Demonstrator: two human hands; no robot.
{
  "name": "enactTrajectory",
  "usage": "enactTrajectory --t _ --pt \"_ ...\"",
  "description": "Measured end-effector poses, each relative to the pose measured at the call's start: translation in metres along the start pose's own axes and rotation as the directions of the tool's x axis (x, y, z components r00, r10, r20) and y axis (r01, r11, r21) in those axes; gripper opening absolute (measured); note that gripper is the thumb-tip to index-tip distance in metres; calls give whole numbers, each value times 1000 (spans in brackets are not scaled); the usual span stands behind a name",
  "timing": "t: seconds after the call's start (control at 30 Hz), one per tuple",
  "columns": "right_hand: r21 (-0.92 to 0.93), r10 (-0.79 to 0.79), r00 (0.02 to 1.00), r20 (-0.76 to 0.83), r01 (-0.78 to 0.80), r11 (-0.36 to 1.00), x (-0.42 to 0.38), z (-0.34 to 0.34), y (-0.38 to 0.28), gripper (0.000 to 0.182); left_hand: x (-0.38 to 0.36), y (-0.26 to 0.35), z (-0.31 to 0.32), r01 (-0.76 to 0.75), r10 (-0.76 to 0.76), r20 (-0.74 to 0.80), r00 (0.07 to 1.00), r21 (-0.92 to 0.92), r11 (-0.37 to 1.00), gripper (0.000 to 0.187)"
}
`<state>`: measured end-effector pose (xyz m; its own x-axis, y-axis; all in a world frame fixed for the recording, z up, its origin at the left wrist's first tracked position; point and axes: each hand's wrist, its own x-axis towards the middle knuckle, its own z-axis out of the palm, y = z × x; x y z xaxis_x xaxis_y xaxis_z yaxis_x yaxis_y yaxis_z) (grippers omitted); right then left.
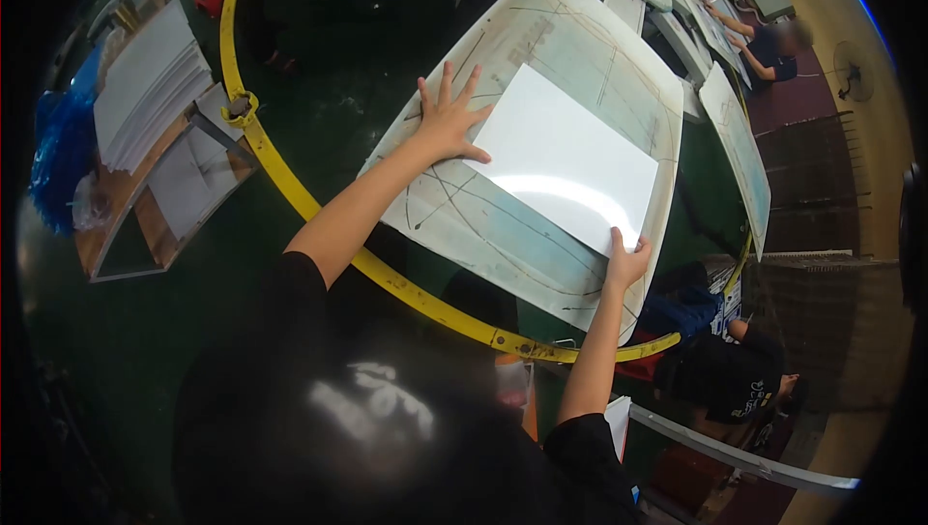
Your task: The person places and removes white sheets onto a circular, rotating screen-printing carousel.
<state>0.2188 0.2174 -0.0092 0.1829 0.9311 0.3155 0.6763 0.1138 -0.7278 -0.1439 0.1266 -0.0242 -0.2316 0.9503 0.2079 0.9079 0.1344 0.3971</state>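
Note:
A blank white sheet (570, 153) lies on a large, stained, pale blue-grey board (546, 27) marked with dark lines. My left hand (449, 126) rests on the board with its fingers spread, the thumb touching the sheet's left edge. At the sheet's lower right corner, my right hand (626, 262) pinches the edge. Its thumb lies on top and the other fingers are mostly hidden. Light glares off the lower part of the sheet.
A curved yellow rail (396, 283) runs between my body and the board. On the left, a wooden-topped stand (145, 182) carries a stack of white sheets (150, 90) beside blue plastic (66, 148). More boards (737, 148) stand at right. Two other people (768, 51) are at the right side.

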Motion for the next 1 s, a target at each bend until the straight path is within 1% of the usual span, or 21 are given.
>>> enactTrajectory --t 0.07,0.17,0.27,0.33,0.47,0.53,0.57,0.63,0.7,0.8,0.93,1.0 --pt "38 1 999 44 -2 999 -1 -2 0 65 -1 1 -1 -12 12 26 1000 -12 1000 77" --pt "139 23 999 29 -27 990 4 6 18 65 -4 2 -1 -14 14 64 998 -14 1000 76" --pt "264 51 997 51 -63 963 8 10 33 65 -3 4 -3 -15 13 87 996 14 1000 77" --pt "281 55 997 49 -66 957 7 9 28 65 -2 4 -2 -17 14 94 996 35 999 78" --pt "101 25 999 19 -27 994 5 9 24 65 -1 5 -2 -25 15 112 994 92 995 79" --pt "47 3 1000 23 -4 999 4 9 22 66 1 6 -2 -37 20 125 992 134 990 79" --pt "50 -6 1000 27 5 999 3 8 21 66 2 7 -2 -43 23 130 991 153 987 79" --pt "-38 -7 999 38 8 999 -1 4 6 68 4 10 -3 -47 18 147 989 194 980 79" --pt "-222 20 999 49 -9 975 -6 1 -9 70 6 13 -4 -50 7 179 984 237 970 79" --pt "-195 -3 999 34 10 981 -5 3 -1 71 8 20 -7 -62 -2 203 979 310 949 80" --pt "-389 -69 997 -29 52 920 0 9 16 68 9 31 -15 -56 -46 250 967 389 919 79" --pt "-573 -227 968 -109 125 810 -3 5 4 62 10 36 -18 -69 -58 273 960 431 900 79"
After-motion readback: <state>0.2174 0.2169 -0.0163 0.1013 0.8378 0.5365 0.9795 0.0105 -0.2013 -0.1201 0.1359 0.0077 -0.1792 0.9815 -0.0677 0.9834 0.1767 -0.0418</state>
